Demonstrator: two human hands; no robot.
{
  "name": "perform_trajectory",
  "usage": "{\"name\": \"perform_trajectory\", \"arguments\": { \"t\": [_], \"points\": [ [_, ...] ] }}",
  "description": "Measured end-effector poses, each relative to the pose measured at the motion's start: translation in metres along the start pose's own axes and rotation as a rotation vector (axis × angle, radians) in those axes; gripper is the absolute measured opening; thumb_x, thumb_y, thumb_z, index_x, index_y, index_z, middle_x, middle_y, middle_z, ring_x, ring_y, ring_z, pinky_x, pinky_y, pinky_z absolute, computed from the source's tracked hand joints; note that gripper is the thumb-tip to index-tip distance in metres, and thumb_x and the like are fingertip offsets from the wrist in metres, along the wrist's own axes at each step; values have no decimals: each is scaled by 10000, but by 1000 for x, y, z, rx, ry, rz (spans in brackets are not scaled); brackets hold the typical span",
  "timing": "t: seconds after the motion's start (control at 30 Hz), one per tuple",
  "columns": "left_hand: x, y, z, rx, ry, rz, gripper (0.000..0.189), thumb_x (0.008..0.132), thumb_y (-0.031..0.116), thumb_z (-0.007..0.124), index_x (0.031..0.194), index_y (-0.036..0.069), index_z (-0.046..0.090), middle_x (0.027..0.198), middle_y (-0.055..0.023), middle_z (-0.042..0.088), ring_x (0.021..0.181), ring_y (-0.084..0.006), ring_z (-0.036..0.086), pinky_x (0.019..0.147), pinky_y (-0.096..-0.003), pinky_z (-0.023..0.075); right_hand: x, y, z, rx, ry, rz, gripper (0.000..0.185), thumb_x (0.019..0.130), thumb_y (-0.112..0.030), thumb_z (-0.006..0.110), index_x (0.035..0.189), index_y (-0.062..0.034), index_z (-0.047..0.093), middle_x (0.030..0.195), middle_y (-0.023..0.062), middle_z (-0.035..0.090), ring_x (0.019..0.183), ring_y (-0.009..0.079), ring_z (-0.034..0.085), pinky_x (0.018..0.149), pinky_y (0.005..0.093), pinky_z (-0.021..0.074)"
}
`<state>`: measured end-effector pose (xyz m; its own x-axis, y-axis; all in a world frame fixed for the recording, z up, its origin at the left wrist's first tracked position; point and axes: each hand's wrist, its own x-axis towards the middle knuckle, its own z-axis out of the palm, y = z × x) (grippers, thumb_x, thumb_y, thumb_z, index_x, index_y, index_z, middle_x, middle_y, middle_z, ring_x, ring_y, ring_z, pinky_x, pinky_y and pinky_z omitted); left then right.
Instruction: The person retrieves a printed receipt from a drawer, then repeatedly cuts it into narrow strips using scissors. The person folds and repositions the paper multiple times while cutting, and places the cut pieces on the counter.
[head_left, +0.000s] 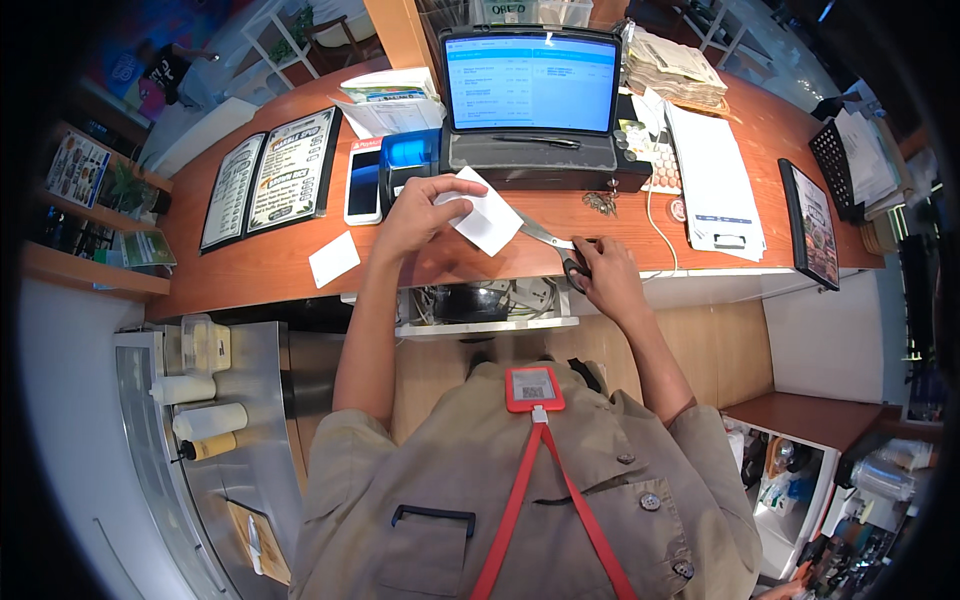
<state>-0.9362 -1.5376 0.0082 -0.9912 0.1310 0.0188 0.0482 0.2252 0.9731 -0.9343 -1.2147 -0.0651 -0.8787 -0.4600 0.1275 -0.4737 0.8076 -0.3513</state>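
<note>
My left hand (429, 212) grips a piece of white paper (489, 220) by its upper left part, thumb and forefinger pinching it above the counter. The fingers of my right hand (611, 274) are in the black handles of a pair of scissors (551, 238). The scissors' blades point left and up, their tips at the paper's right corner; whether they touch it I cannot tell. To the left of my left forearm, a smaller white paper piece (334, 259) lies flat on the wooden counter (420, 262).
A tablet (532, 82) stands behind my hands, beside a blue-topped device (410, 154) and a smartphone (364, 184). Below the counter edge, an open drawer (487, 327) holds cables. A clipboard (716, 187) and menu (810, 225) lie right; an open menu (289, 172) lies left.
</note>
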Motion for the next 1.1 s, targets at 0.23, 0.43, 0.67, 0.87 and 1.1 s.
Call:
{"name": "perform_trajectory", "arguments": {
  "t": [0.23,0.43,0.67,0.87,1.1],
  "points": [
    [0,24,1,-16,-26,31,282,859,30,670,1126,17,760,1035,-58,722,889,-113,656,772,-255,555,4,35,-21,600,-472,124,545,817,-6,716,1344,-73,594,901,52,639,812,172,638,738,327,514],
    [4,42,-4,63,-70,-19,291,871,17,690,1156,11,748,1146,-62,690,940,-117,651,837,-257,530,-45,43,-14,1317,-524,112,572,870,14,731,1408,-60,551,931,-51,591,851,48,564,730,217,462],
    [17,47,2,116,-120,3,307,856,0,686,1156,21,751,1149,-68,699,1005,-142,656,884,-277,532,-65,24,-10,1401,-581,165,585,847,-87,814,1379,-75,570,881,-69,527,794,38,525,720,219,432],
    [21,47,13,118,-198,3,310,831,11,690,1132,25,762,1146,-78,709,1004,-151,658,901,-285,526,-63,7,-6,1403,-540,108,667,788,-298,873,1342,-58,592,860,-63,535,769,39,504,681,208,407],
    [23,44,28,115,-243,47,311,821,35,697,1124,19,761,1078,-71,715,967,-158,650,902,-301,505,-54,-9,-9,1428,-481,120,570,830,-127,817,1353,-54,605,899,-80,546,808,27,517,727,201,425]
  ]
}}
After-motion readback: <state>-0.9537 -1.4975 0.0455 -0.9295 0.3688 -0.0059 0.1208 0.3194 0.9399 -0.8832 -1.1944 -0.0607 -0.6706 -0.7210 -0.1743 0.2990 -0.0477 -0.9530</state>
